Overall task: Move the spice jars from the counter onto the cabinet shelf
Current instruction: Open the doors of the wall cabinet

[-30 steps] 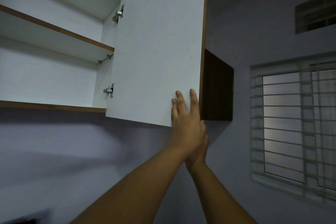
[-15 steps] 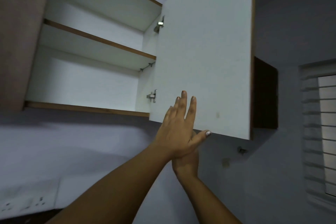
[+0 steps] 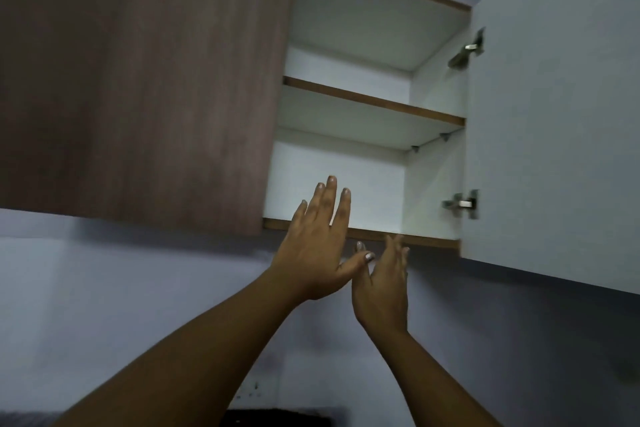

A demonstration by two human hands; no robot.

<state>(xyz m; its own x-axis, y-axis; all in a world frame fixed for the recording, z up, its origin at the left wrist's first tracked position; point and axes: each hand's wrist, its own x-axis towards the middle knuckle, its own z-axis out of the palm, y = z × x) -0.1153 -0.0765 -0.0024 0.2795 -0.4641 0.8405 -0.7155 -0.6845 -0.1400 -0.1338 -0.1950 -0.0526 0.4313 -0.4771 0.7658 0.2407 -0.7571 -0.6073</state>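
Door (image 3: 554,114) stands swung wide to the right, white inner face toward the camera. A second ago both hands were pressed on its lower corner; half a second ago the left palm lay flat on it. Both hands are now off it.

Left hand (image 3: 317,250): raised in front of the lower shelf (image 3: 426,242) edge, fingers straight and slightly spread, holding nothing.

Right hand (image 3: 382,282): just beside and below the left, under the shelf edge, fingers extended, somewhat blurred, also holding nothing. Whether either hand touches the shelf edge cannot be told.

Left door (image 3: 138,80), brown, is shut.

No jar is on the lower shelf or the middle shelf (image 3: 374,102) in the part visible. Jars are not in view; the counter lies below the frame, so their position cannot be read.

Judgement: the opening step looks done and the right half of the shelves is reachable. No jar has been moved yet. The next move calls for the hands to drop to the counter for a first jar.
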